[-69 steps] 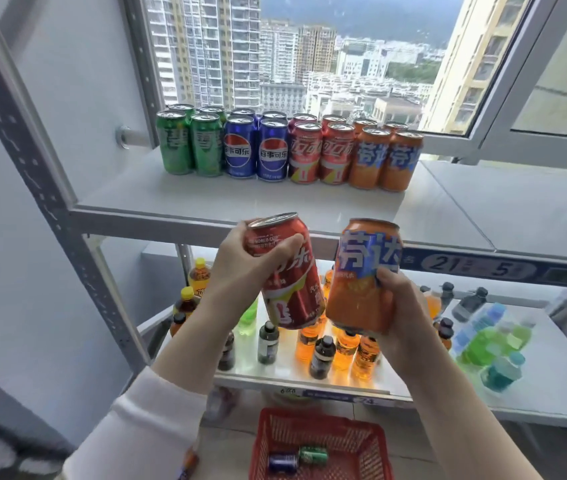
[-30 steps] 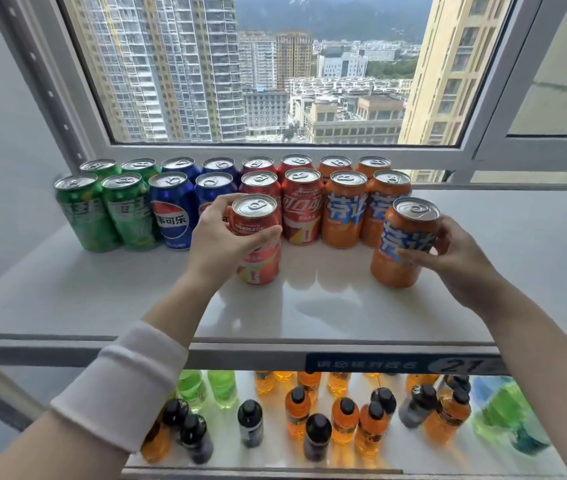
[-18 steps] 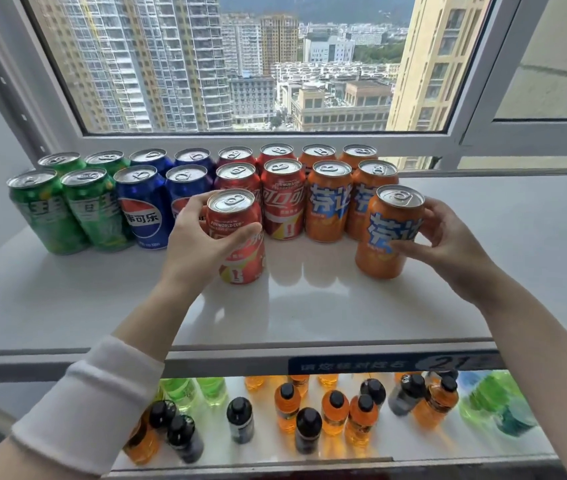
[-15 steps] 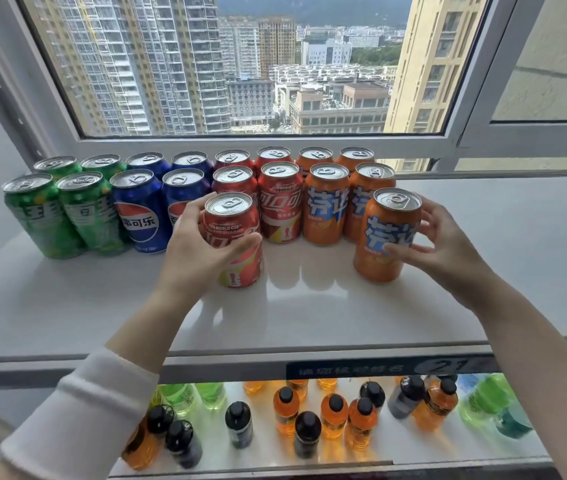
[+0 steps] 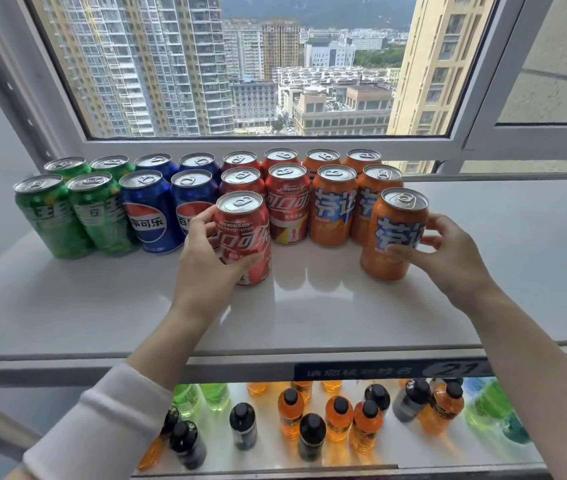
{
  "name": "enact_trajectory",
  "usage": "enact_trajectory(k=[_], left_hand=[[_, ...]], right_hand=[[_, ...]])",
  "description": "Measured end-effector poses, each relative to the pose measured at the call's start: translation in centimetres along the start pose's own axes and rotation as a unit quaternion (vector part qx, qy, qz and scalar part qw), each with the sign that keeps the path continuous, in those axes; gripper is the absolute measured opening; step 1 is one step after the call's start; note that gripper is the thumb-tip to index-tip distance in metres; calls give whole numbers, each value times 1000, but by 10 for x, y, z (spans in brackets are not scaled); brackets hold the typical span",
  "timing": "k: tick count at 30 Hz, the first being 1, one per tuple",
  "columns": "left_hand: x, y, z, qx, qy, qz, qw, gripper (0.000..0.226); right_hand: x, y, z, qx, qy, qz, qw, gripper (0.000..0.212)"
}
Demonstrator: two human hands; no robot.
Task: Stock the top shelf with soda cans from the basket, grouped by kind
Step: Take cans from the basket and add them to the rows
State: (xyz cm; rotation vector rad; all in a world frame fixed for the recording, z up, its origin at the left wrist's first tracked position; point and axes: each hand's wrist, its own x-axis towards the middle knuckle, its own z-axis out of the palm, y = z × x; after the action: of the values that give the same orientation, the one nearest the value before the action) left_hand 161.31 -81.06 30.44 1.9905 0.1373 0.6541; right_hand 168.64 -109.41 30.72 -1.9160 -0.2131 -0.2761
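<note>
Red can gripped in the left hand, orange can pinched in the right hand, both standing on the top shelf — looks easy to shove too hard and domino the rows behind.

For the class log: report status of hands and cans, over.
Left hand grips red can; right hand grips orange can. Both upright on shelf. Nothing blocking.

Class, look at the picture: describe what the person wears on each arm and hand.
The left hand is bare; its forearm wears a white long sleeve with a plain cuff. The right hand and right forearm are bare: no sleeve, glove, watch or ring shows.
</note>
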Motion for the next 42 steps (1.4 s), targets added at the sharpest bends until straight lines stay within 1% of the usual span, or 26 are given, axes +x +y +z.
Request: enact_trajectory(k=[13, 19, 23, 25, 26, 28, 29, 31, 34, 35, 38, 42], left_hand=[[6, 1, 5, 5, 12, -13, 1000, 81], [6, -2, 5, -4, 12, -11, 1000, 81], [7, -2, 5, -5, 9, -6, 1000, 80], [8, -2, 5, -6, 7, -5, 1000, 80], [7, -2, 5, -5, 6, -5, 1000, 80], [7, -2, 4, -4, 6, -4, 1000, 80], [7, -1, 4, -4, 5, -3, 1000, 80], [8, -1, 4, -2, 1, -2, 1000, 80], [8, 0, 3, 0, -6, -1, 1000, 80], [9, -1, 2, 2, -7, 0, 1000, 80], [9, -1, 2, 5, -11, -1, 1000, 80], [8, -1, 3, 4, -12, -2, 1000, 81]], right_hand=[[11, 5, -4, 49, -30, 17, 998, 64], [14, 6, -7, 87, -55, 24, 994, 58], [16, 6, -9, 92, -68, 22, 993, 56], [16, 6, -10, 99, -74, 23, 992, 59], [16, 5, -10, 103, -79, 22, 991, 64], [15, 3, -11, 100, -85, 23, 991, 84], [14, 2, -11, 98, -86, 24, 991, 91], [15, 3, -12, 98, -88, 26, 991, 89], [17, 5, -13, 100, -95, 30, 990, 74], [17, 5, -14, 99, -99, 30, 990, 75], [18, 5, -14, 98, -109, 40, 988, 86], [17, 6, -14, 107, -116, 40, 987, 79]])
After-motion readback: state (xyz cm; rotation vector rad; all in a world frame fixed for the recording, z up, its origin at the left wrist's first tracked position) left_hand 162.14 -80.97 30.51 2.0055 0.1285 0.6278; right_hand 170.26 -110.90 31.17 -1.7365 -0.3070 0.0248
